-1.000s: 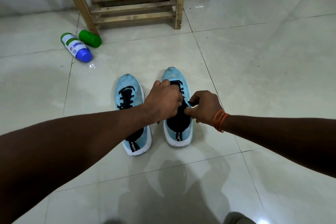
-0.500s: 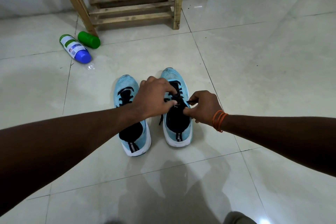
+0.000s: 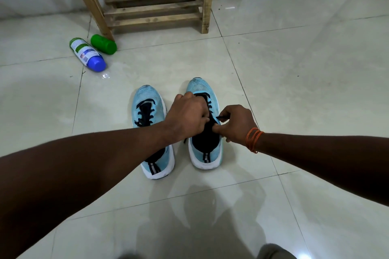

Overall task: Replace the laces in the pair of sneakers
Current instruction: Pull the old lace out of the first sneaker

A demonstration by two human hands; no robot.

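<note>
Two light blue sneakers with white soles stand side by side on the tiled floor, toes away from me. The left sneaker (image 3: pixel 148 99) has a black lace (image 3: pixel 145 114) threaded through it. Over the tongue of the right sneaker (image 3: pixel 200 88) my left hand (image 3: pixel 187 118) is curled and grips its black lace (image 3: pixel 209 104). My right hand (image 3: pixel 236 123), with orange threads at the wrist, pinches a black lace end at the sneaker's right side. My hands hide most of the lacing.
A wooden stool frame (image 3: pixel 151 4) stands at the back by the wall. Beside its left leg lie a white bottle with a blue cap (image 3: pixel 87 54) and a green container (image 3: pixel 103 44). A small wet patch (image 3: pixel 105 75) glints near them.
My left hand has shifted a little along the right sneaker's lacing, pulling at the lace. My right hand has stayed pinching the lace end at the side.
</note>
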